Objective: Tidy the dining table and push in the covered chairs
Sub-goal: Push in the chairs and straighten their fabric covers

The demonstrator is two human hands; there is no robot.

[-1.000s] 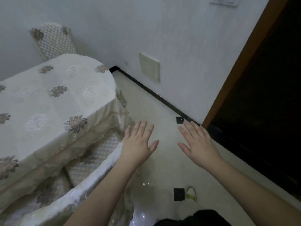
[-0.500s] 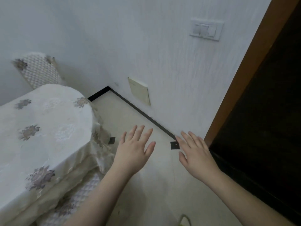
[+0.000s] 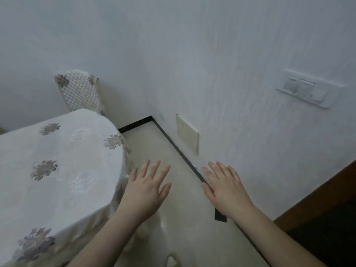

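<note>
Desk (image 3: 57, 170) left of the hands, cloth-covered, nothing on top in view — tidying looks done there; its long axis runs away from the viewer. One covered chair (image 3: 81, 91) beyond its far end, back upright, looks tucked in. Left hand (image 3: 146, 191), right hand (image 3: 225, 187) — apart, fingers spread, holding nothing over the floor.

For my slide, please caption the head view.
Both open hands, left and right, hover beside the covered table.
</note>
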